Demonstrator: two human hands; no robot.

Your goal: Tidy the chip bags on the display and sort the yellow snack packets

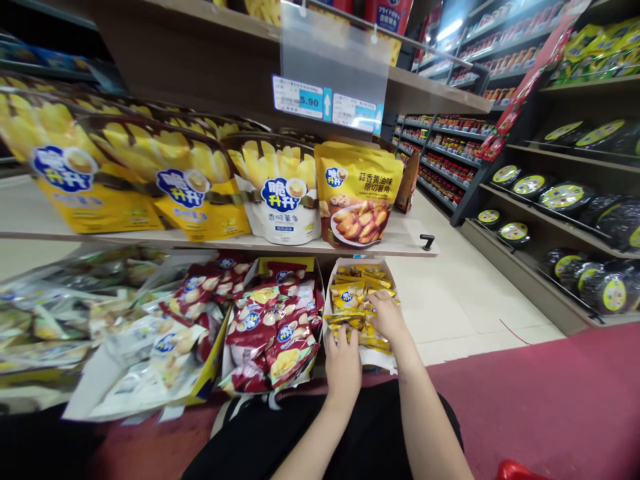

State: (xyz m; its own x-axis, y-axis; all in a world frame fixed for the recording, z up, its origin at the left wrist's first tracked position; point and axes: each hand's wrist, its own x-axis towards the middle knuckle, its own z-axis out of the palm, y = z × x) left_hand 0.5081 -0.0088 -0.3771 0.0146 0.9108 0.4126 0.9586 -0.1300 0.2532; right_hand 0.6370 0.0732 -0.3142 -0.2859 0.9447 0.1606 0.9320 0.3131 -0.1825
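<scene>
A white box point(327, 313) of small yellow snack packets point(349, 295) stands at floor level, below the shelf's front edge. Both hands reach into it from the near side. My left hand point(343, 360) is over the front left of the box, its fingers slightly apart and the tips against the packets. Farther back on the right, my right hand point(387, 318) touches the packets with spread fingers. No packet is seen lifted clear of the pile. The fingertips are partly hidden among the wrappers.
Left of the box stands a carton of dark red snack bags point(253, 323), then a tilted carton with white bags point(165, 353). Above, large pouches point(283, 200) line a shelf point(310, 251) with a black hook point(427, 242). Black wrapped goods point(565, 197) fill the right shelves.
</scene>
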